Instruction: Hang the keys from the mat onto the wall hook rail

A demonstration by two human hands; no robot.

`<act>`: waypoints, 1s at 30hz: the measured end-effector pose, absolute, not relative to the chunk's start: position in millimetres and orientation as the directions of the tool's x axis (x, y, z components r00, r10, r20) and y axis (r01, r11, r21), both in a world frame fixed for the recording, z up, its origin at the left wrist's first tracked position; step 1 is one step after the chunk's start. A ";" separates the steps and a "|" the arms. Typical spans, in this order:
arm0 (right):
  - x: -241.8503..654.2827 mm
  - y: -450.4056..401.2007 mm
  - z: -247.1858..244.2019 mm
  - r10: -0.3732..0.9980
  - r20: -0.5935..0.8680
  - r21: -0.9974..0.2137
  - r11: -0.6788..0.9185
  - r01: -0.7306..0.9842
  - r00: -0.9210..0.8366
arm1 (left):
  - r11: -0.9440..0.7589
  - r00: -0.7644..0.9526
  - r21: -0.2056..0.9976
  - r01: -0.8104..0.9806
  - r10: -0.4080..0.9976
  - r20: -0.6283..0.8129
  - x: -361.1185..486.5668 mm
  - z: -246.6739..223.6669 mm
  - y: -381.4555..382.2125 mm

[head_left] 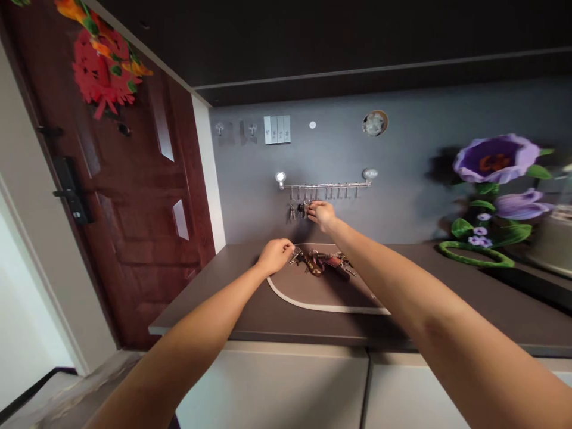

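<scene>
A metal hook rail point(326, 186) is fixed to the grey wall, with several hanging keys point(292, 211) at its left part. My right hand point(322, 214) is raised to the keys below the rail, its fingers bent together at a small bunch. What exactly they pinch is too small to tell. Lower left, my left hand point(276, 255) is closed by the left end of a pile of keys and key fobs point(315, 264), fingertips at a key ring point(295, 256). The pile lies on a brown mat point(304, 292) with a pale edge.
Purple artificial flowers point(496, 161) with a green ring base point(476, 256) stand on the counter point(241, 304) at right. A dark shelf point(357, 36) hangs overhead. A red-brown door point(138, 238) is at left. Switches point(277, 130) sit above the rail.
</scene>
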State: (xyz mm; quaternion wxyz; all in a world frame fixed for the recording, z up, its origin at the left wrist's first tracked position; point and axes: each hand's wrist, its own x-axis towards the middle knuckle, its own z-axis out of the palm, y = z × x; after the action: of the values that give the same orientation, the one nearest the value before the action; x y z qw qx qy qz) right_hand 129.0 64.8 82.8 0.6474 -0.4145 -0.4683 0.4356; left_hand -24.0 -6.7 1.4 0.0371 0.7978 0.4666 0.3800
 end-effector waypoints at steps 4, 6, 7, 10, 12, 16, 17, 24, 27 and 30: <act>130.4 55.8 81.7 0.950 0.242 -0.951 0.273 -0.146 0.197 | -0.565 0.279 0.426 0.707 0.775 0.567 -24.3 0.3 -5.3; 131.6 50.0 79.5 0.951 0.232 -0.958 0.260 -0.123 0.206 | -0.569 0.286 0.433 0.699 0.777 0.560 -24.4 -0.1 -5.3; 132.2 46.7 77.8 0.952 0.227 -0.961 0.253 -0.109 0.205 | -0.572 0.292 0.433 0.696 0.777 0.557 -24.4 -0.1 -5.5; 134.0 35.6 70.1 0.957 0.224 -0.969 0.238 -0.060 0.184 | -0.597 0.338 0.401 0.694 0.763 0.551 -24.2 0.2 -6.6; 134.8 27.5 62.3 0.958 0.243 -0.969 0.247 -0.009 0.153 | -0.614 0.368 0.383 0.690 0.753 0.545 -24.1 0.2 -7.1; 137.9 9.5 42.6 0.935 0.352 -0.919 0.334 0.211 0.052 | -0.618 0.389 0.388 0.683 0.758 0.523 -24.9 -1.6 -5.5; 139.6 4.6 37.4 0.924 0.382 -0.887 0.361 0.287 0.017 | -0.618 0.394 0.385 0.685 0.759 0.519 -25.2 -2.4 -4.7; 160.8 -18.1 9.5 0.871 0.438 -0.564 0.458 0.687 -0.221 | -0.636 0.437 0.327 0.699 0.742 0.509 -23.8 -7.0 -1.4; 165.5 -17.3 5.1 0.842 0.470 -0.462 0.491 0.739 -0.266 | -0.624 0.436 0.298 0.722 0.745 0.505 -20.7 -7.8 -1.4; 165.4 -14.8 5.2 0.823 0.486 -0.400 0.509 0.763 -0.294 | -0.602 0.423 0.268 0.752 0.753 0.505 -16.7 -8.6 -1.0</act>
State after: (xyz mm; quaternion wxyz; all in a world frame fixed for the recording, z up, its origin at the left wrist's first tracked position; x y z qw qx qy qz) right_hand 165.4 -14.8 5.2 0.3309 -0.4936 -0.8030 0.0456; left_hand -16.7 -1.0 -8.6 0.0005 0.8434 0.4462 0.2994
